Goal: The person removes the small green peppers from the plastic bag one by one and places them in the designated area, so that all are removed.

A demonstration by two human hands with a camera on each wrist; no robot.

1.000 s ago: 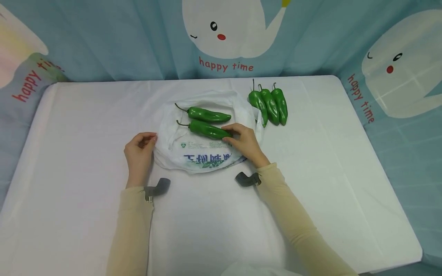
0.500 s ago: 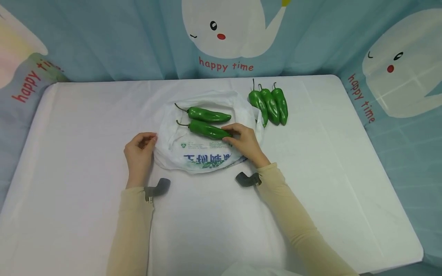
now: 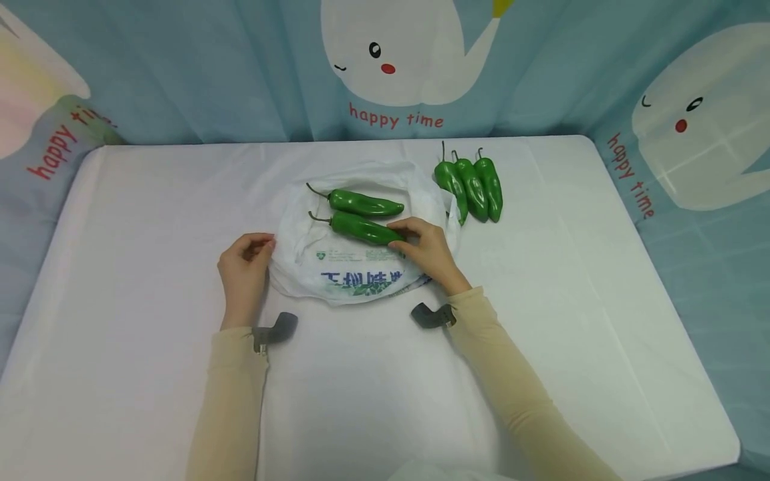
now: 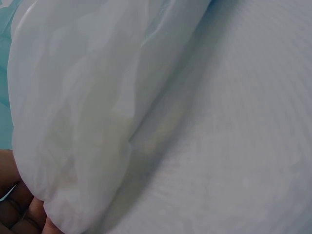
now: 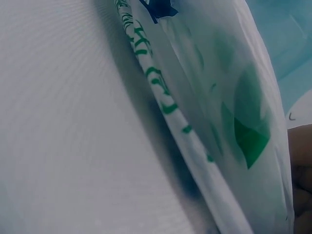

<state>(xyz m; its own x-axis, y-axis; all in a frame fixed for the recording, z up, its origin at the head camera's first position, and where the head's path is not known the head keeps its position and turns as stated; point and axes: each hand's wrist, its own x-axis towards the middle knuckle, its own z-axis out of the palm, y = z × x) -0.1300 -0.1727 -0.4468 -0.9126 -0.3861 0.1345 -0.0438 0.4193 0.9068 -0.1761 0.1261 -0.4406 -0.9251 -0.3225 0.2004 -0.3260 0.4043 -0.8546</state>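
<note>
A white plastic bag point(image 3: 355, 284) with blue and green print lies spread on the table, its mouth wide. Two green chili peppers lie in the bag's mouth side by side, stems to the left: the far pepper point(image 3: 363, 203) and the near pepper point(image 3: 359, 228). My right hand point(image 3: 430, 250) pinches the near pepper's tip between thumb and fingers. At the bag's left edge, my left hand point(image 3: 243, 274) pinches the plastic. The left wrist view shows the bag's side point(image 4: 73, 112) with part of that hand behind it. In the right wrist view, the bag point(image 5: 234, 122) mostly hides my right hand point(image 5: 301, 175).
Three more green peppers point(image 3: 475, 187) lie together by the bag's far right edge, stems pointing away. A white cloth covers the table point(image 3: 571, 321). Behind it hangs a blue curtain point(image 3: 240, 73) with whale prints. Dark camera mounts sit at both wrists.
</note>
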